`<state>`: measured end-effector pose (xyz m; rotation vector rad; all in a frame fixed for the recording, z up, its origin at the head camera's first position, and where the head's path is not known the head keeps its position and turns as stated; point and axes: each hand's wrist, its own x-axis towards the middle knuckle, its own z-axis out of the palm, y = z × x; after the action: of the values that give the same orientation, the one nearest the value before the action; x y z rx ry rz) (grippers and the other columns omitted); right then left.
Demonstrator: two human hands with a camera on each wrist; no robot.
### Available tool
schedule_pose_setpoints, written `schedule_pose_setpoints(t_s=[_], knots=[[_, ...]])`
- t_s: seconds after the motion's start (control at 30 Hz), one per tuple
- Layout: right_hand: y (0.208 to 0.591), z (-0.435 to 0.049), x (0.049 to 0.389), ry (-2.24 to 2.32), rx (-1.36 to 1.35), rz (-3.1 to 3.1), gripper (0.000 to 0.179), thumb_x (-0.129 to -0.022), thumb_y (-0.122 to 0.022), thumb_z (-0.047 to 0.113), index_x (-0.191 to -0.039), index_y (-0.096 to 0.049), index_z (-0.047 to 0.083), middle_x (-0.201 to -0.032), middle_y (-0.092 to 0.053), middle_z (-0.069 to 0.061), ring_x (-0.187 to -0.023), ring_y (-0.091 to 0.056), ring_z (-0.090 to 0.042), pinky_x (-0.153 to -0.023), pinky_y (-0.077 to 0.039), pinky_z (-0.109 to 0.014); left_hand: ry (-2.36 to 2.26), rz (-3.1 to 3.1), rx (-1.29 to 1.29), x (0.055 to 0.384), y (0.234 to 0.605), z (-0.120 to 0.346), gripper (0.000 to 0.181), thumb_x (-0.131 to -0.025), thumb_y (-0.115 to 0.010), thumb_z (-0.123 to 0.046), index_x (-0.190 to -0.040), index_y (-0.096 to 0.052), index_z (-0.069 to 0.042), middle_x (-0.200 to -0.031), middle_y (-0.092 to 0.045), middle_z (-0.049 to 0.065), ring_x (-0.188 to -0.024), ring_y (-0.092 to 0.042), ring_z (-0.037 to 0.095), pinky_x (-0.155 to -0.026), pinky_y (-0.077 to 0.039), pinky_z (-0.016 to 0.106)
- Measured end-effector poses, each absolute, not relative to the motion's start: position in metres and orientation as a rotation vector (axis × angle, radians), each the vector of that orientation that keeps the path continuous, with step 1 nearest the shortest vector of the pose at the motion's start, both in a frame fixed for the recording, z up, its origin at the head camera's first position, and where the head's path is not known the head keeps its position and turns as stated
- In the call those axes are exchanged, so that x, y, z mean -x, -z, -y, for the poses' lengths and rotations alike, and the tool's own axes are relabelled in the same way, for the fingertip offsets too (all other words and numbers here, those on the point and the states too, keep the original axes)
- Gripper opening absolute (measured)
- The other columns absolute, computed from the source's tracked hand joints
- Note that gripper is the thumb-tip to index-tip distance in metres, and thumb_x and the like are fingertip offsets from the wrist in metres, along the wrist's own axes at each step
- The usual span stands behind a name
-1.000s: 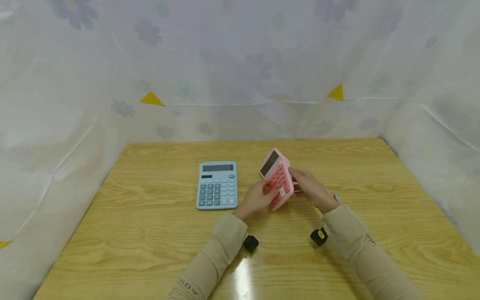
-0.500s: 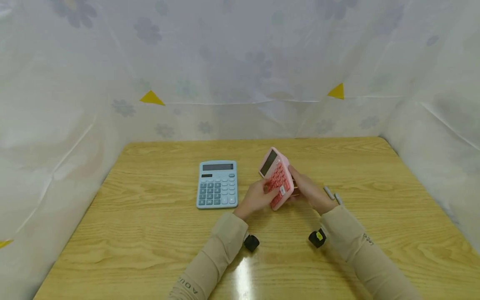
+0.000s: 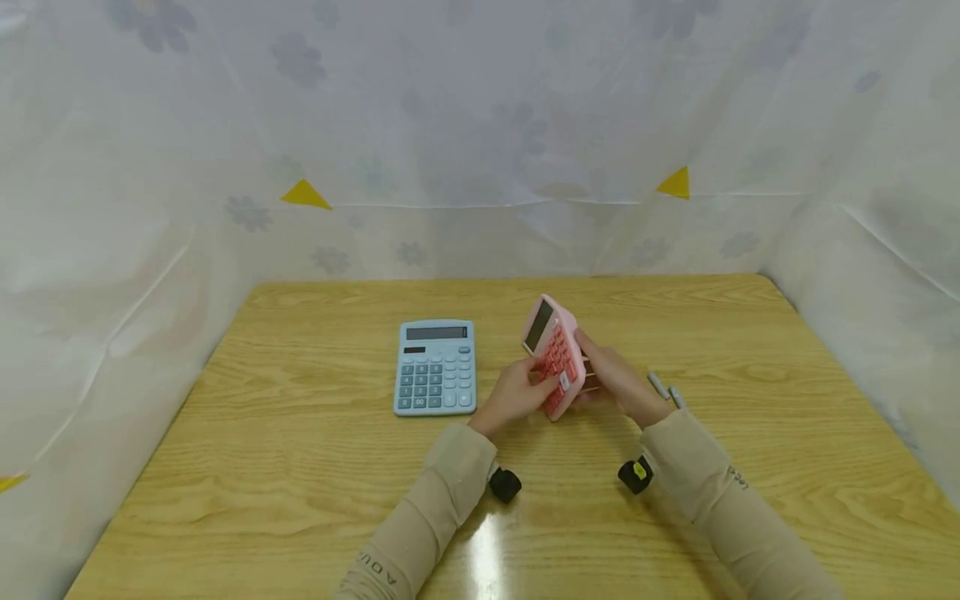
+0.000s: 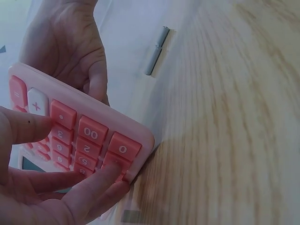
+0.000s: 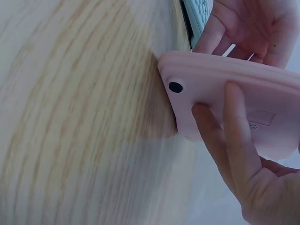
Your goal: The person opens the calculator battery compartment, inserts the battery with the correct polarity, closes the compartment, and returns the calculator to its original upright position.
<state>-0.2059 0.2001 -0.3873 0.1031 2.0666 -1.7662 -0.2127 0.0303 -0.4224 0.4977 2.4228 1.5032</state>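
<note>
A pink calculator (image 3: 555, 358) stands tilted on the wooden table, its keys facing left and a lower corner near the wood. My left hand (image 3: 512, 396) holds it from the key side; the thumb and bent fingers (image 4: 89, 192) lie over the red keys. Behind it, my right hand (image 3: 622, 383) touches the back, two fairly straight fingers (image 5: 236, 122) resting their tips on the pink shell. A round black foot and a small rectangular panel show there in the right wrist view. The right thumb is mostly hidden.
Left of the pink calculator lies a blue calculator (image 3: 435, 367), flat and face up. Two small grey cylinders (image 3: 658, 385), like batteries, lie beside the right wrist. The wooden table (image 3: 285, 483) ends at pale flowered sheeting (image 3: 450, 167) at the back and sides.
My right hand has shifted slightly along the back of the pink calculator, and the grey cylinders show more fully. The left hand stays almost still; the calculator tips slightly more upright.
</note>
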Motion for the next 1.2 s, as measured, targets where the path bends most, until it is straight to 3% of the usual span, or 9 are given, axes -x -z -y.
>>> schedule_pose_setpoints(t_s=[0.4, 0.67, 0.97, 1.2], knots=[[0.3826, -0.1973, 0.207, 1.713, -0.082, -2.094, 0.079, -0.089, -0.034, 0.06, -0.133, -0.037, -0.005, -0.116, -0.054, -0.027, -0.083, -0.064, -0.026, -0.072, -0.051, -0.043, -1.629, -2.308, -0.471, 0.2115, 0.4223, -0.0349, 0.037, -0.09, -0.056, -0.019, -0.121, -0.055, 0.001, -0.118, -0.058, 0.013, -0.106, -0.055, 0.022, -0.082, -0.046, 0.029], [0.3814, -0.1973, 0.2074, 1.677, -0.124, -2.121, 0.081, -0.088, -0.037, 0.061, -0.134, -0.035, -0.007, -0.115, -0.053, -0.027, -0.082, -0.064, -0.025, -0.073, -0.051, -0.042, -1.683, -2.239, -0.426, 0.2114, 0.4222, -0.038, 0.037, -0.09, -0.055, -0.015, -0.124, -0.054, 0.0, -0.123, -0.055, 0.011, -0.114, -0.049, 0.019, -0.092, -0.041, 0.032], [0.3807, -0.195, 0.2074, 1.682, -0.113, -2.134, 0.082, -0.087, -0.037, 0.063, -0.133, -0.037, -0.006, -0.119, -0.051, -0.028, -0.084, -0.064, -0.025, -0.076, -0.05, -0.044, -1.817, -2.268, -0.363, 0.2094, 0.4205, -0.0384, 0.035, -0.083, -0.063, -0.008, -0.115, -0.057, 0.005, -0.105, -0.061, 0.014, -0.095, -0.06, 0.022, -0.077, -0.048, 0.026], [0.3822, -0.1966, 0.2053, 1.668, -0.116, -2.132, 0.083, -0.086, -0.035, 0.065, -0.134, -0.037, -0.003, -0.122, -0.05, -0.025, -0.086, -0.063, -0.027, -0.075, -0.05, -0.044, -1.907, -2.218, -0.322, 0.2071, 0.4186, -0.0365, 0.038, -0.082, -0.064, -0.003, -0.118, -0.055, 0.004, -0.106, -0.058, 0.014, -0.087, -0.062, 0.02, -0.069, -0.051, 0.025]])
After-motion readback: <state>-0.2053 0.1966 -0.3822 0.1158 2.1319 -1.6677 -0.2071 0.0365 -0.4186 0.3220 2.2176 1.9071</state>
